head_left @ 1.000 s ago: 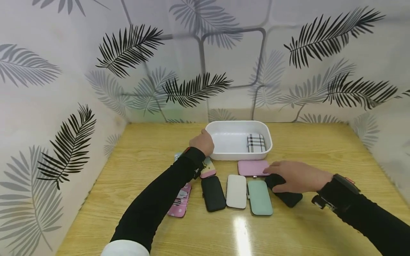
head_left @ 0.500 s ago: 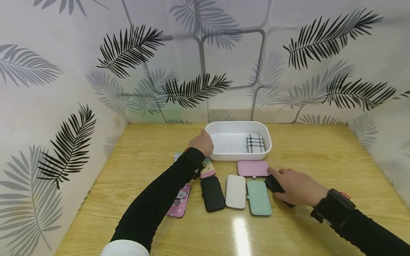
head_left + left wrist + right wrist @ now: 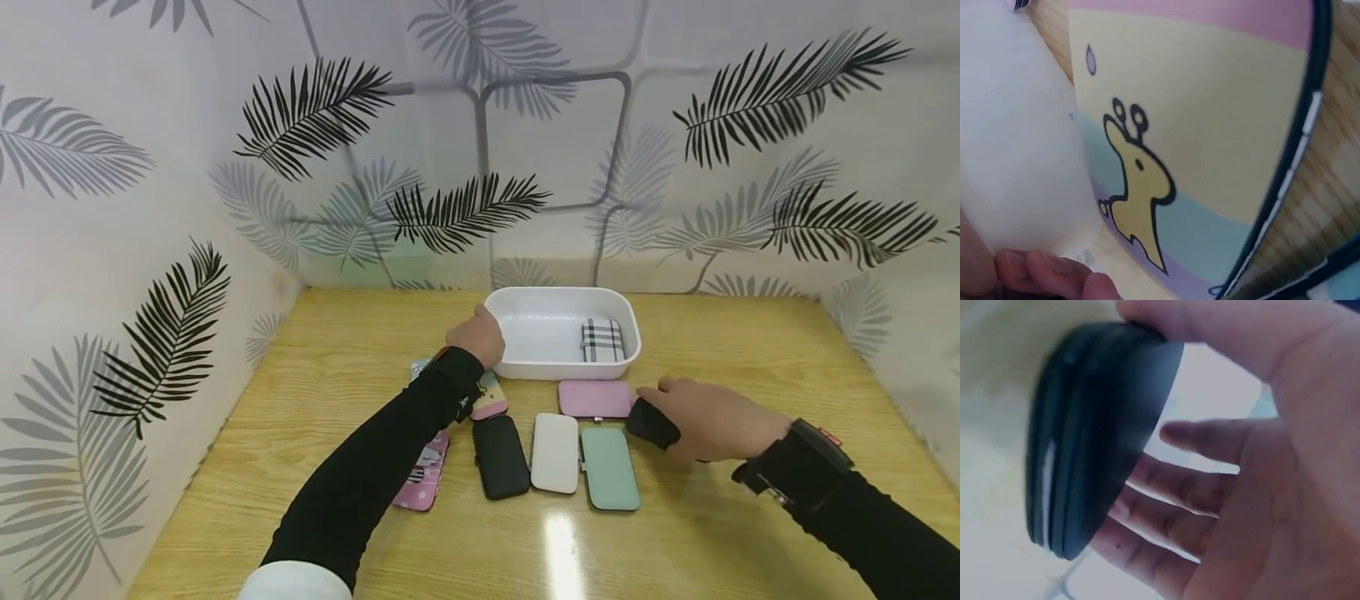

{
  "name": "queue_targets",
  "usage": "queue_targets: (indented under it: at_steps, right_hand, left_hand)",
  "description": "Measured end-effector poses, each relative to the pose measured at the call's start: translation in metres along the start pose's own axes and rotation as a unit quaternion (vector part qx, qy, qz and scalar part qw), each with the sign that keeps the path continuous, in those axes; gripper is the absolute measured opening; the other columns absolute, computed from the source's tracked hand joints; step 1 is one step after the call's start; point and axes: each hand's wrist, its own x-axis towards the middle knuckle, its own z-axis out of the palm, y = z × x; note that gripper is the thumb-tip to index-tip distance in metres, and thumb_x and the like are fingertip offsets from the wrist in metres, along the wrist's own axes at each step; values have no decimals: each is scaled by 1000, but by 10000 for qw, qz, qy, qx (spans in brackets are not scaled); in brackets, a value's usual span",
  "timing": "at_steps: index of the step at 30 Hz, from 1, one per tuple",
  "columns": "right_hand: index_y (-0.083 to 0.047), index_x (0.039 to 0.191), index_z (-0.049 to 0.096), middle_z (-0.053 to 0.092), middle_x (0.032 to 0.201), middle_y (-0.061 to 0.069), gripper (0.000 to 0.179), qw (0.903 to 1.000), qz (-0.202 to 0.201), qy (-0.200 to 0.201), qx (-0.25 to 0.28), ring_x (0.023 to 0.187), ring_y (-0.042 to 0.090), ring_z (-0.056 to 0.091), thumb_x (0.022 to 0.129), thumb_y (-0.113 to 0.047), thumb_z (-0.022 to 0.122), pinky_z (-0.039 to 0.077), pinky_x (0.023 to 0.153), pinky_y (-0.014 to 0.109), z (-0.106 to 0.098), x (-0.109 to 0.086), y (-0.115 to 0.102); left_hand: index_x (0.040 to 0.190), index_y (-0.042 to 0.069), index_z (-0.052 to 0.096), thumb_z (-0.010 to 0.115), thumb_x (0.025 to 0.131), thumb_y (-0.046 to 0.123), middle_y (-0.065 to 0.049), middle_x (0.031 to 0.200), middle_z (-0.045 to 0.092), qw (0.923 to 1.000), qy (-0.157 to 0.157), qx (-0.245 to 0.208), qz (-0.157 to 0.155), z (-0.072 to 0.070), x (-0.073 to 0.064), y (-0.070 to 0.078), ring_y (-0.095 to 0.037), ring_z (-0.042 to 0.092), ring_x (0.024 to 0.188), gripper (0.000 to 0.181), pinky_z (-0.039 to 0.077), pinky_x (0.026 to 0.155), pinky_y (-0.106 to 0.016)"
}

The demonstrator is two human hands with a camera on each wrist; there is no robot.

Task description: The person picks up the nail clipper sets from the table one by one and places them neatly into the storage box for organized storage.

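Cases (image 3: 555, 453) before the tub (image 3: 558, 369); pouch (image 3: 602, 341) inside — at its right.

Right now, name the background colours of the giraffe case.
The giraffe case has pink, yellow, mint and purple bands, clearest in the left wrist view.

Cases (image 3: 555, 452), white tray (image 3: 562, 371) on wooden table (image 3: 750, 350)

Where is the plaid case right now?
In the head view, the plaid case lies inside the white tub at its right end, beyond the plain pink case.
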Motion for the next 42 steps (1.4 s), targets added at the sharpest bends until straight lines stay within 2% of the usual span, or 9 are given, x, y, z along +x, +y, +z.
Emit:
queue_targets:
  at_steps: [4, 10, 14, 19, 23, 26, 33, 37, 42]
  right_hand:
    - [-10, 142, 53, 57, 108, 3, 78, 9993, -61, -98, 358, 88, 16, 55, 73, -24, 87, 50, 72, 33, -26, 6, -1]
    - [-8, 148, 49, 57, 127, 10, 80, 9983, -387, 142, 405, 97, 18, 56, 77, -21, 83, 49, 77, 33, -54, 23, -2]
    - [-7, 151, 44, 54, 127, 11, 84, 9974, -454, 220, 512, 93, 19, 56, 76, -18, 81, 49, 74, 31, -68, 45, -3]
    - [0, 151, 40, 51, 127, 14, 87, 9963, -619, 325, 508, 96, 22, 56, 75, -11, 81, 49, 79, 34, -75, 83, -5]
    - [1, 147, 44, 54, 124, 15, 82, 9955, -745, 432, 407, 97, 25, 56, 73, -6, 80, 50, 82, 38, -73, 115, -4]
    - [-4, 146, 47, 56, 124, 14, 80, 9954, -785, 509, 205, 101, 27, 57, 73, -6, 81, 52, 86, 42, -66, 139, -5]
    - [-20, 151, 46, 57, 128, 13, 78, 9976, -621, 173, -241, 109, 29, 55, 80, -3, 75, 48, 85, 58, -42, 185, -8]
    - [-25, 151, 46, 59, 124, 11, 77, 9979, -596, 17, -270, 102, 27, 53, 83, 2, 67, 49, 78, 52, -21, 205, 0]
    - [-26, 152, 45, 58, 126, 13, 75, 9975, -652, -120, -247, 95, 27, 52, 86, 6, 64, 46, 71, 40, -15, 210, -6]
  left_hand:
    - [147, -1, 36, 44, 106, 28, -12, 100, 71, 10000, 84, 26, 39, 1, 2, 0, -22, 68, 79, 51, 53, 71, -35]
    - [149, -2, 34, 46, 106, 28, -13, 101, 71, 9999, 90, -5, 80, 0, 1, -2, -23, 69, 82, 54, 53, 73, -36]
    - [148, -3, 35, 47, 106, 28, -13, 100, 71, 9999, 121, 2, 75, -2, -2, -4, -23, 69, 81, 53, 54, 73, -37]
    - [146, -2, 37, 47, 105, 28, -13, 99, 71, 9998, 158, 49, 82, -2, -4, -6, -23, 69, 81, 52, 54, 73, -37]
    - [145, -3, 38, 48, 105, 28, -13, 98, 71, 9998, 136, 45, 118, 2, -2, -6, -23, 69, 79, 52, 54, 72, -37]
    - [145, -3, 38, 48, 105, 28, -14, 99, 71, 9999, 114, -8, 105, 4, 0, -7, -24, 69, 80, 51, 55, 73, -38]
    - [151, 0, 34, 49, 105, 30, -13, 106, 71, 9999, 158, -24, 12, 5, 8, -5, -25, 70, 88, 56, 55, 80, -40]
    - [151, 0, 34, 50, 104, 31, -12, 107, 72, 9999, 160, 33, 4, 5, 5, -2, -25, 71, 90, 58, 56, 80, -39]
    - [149, 0, 36, 51, 104, 30, -12, 104, 72, 9998, 200, 7, 16, 6, 5, -2, -24, 71, 87, 56, 55, 77, -38]
